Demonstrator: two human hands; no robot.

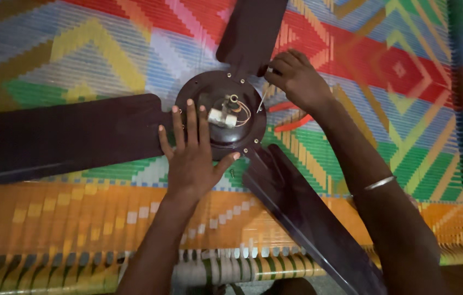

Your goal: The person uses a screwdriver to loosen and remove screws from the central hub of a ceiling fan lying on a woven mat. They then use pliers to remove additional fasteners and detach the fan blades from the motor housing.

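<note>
Head view showed the left hand (190, 155) pressed flat, fingers spread, on the dark brown three-bladed ceiling fan's round hub (220, 114), while the right hand (297, 79) pinched a thin metal screwdriver (263, 97) at the hub's rim.

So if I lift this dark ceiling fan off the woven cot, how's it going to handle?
The ceiling fan probably feels heavy at its metal hub and awkward, since three long blades spread wide. It shouldn't roll, lying flat. The exposed wires look fragile; the left hand presses beside them.
</note>
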